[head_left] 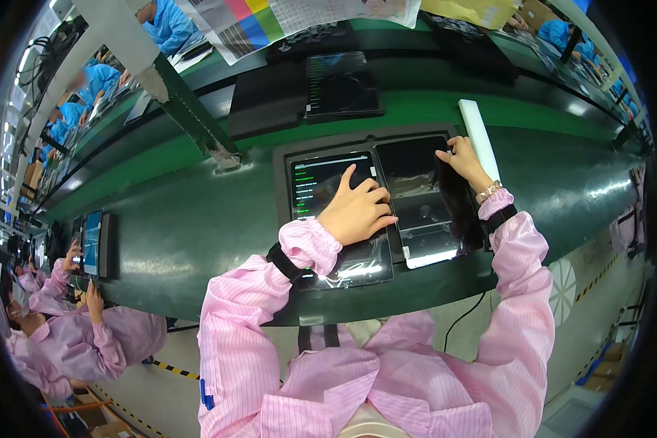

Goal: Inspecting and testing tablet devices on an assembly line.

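Observation:
Two tablets lie side by side in a dark foam tray (279, 171). The left tablet (358, 274) has a lit screen with a list of green and white text lines. My left hand (358, 210) rests over it, index finger stretched out on the screen, the other fingers spread toward the tablet's right edge. The right tablet (429, 212) has a dark, glossy screen with reflections and a small white tab at its lower left corner. My right hand (467, 162) grips this tablet's upper right corner, thumb on the front and fingers at the edge.
A white bar (478, 139) lies right of the tray. Beyond stands another tablet (342, 84) on dark foam. A green metal post (193, 109) rises at the left. A co-worker in pink (87, 328) handles a tablet (91, 241) farther left. Hanging printed sheets (299, 22) cover the top.

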### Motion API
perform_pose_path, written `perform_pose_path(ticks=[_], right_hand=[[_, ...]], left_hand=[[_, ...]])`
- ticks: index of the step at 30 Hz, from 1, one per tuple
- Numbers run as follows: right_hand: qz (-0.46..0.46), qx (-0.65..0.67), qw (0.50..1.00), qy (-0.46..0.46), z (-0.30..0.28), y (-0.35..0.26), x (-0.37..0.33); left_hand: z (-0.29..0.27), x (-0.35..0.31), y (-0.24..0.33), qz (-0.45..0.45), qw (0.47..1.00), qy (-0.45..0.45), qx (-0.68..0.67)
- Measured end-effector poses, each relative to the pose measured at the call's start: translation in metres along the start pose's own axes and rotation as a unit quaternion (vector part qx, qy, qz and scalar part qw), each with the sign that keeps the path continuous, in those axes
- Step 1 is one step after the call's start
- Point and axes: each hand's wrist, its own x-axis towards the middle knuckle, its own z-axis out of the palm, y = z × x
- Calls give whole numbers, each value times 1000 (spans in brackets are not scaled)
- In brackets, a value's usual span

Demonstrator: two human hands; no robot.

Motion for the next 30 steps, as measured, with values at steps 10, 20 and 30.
perform_pose_path(ticks=[10,20,30], right_hand=[[-9,43,999,-16,-5,11,9],[12,82,995,-51,-20,5,-8],[-95,219,971,-1,-61,-70,-181]], left_hand=[[13,17,-36,18,991,99,88],[5,16,-38,-14,994,34,105],[-46,-87,-32,-200,977,59,-41]])
